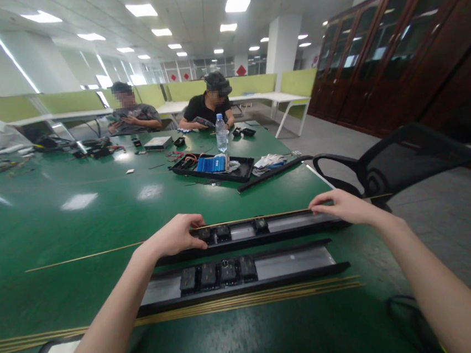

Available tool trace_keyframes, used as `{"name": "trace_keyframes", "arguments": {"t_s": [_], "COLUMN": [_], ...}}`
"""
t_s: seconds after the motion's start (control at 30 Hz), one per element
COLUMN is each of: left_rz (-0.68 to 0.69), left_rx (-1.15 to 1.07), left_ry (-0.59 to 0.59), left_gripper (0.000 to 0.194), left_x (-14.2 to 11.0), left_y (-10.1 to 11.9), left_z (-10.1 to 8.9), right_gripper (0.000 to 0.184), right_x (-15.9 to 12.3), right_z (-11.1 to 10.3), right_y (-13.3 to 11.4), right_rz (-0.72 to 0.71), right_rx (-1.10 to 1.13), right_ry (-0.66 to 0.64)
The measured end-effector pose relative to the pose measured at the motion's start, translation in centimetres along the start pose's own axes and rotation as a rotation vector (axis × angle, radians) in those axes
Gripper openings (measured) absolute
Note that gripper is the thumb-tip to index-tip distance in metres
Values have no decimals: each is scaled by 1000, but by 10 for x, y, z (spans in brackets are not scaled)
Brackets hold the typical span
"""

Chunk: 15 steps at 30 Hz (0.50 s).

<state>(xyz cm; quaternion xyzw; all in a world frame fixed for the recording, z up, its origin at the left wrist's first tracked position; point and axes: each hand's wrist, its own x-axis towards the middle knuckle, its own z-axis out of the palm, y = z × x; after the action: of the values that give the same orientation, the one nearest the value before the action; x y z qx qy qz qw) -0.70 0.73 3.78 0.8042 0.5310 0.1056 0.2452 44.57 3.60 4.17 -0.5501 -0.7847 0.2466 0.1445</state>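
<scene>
A long black channel (290, 228) with a silvery bed lies across the green table, with black socket blocks (223, 232) set in it. Along its far edge runs a thin brass rod (101, 255), sticking out past both ends. My left hand (178, 233) straddles the leftmost block, fingers behind and thumb in front, closed around it; the rod passes by these fingers. My right hand (338, 206) pinches the rod near the channel's right end. Nearer me lies a second channel (294, 262) with several socket blocks (228, 271) side by side.
Loose brass rods (272, 296) lie along the near channel's front. Farther off are a black tray (241, 170) with a blue pack, white gloves (270, 163), a black strip (272, 175) and a water bottle (221, 133). A chair (384, 165) stands at right; people sit across the table.
</scene>
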Motion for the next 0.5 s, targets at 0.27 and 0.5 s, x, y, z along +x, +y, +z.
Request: {"name": "trace_keyframes", "arguments": {"t_s": [0.27, 0.5], "left_rz": [14, 8], "left_rx": [7, 5], "left_ry": [-3, -7], "left_gripper": [38, 38], "left_x": [0, 1], "left_y": [-1, 0], "left_z": [1, 0], "right_gripper": [33, 32], "right_x": [1, -1], "right_z": [-2, -11], "right_y": [9, 31], "right_rz": [-20, 9], "right_rx": [-17, -120], "right_ry": [6, 79]}}
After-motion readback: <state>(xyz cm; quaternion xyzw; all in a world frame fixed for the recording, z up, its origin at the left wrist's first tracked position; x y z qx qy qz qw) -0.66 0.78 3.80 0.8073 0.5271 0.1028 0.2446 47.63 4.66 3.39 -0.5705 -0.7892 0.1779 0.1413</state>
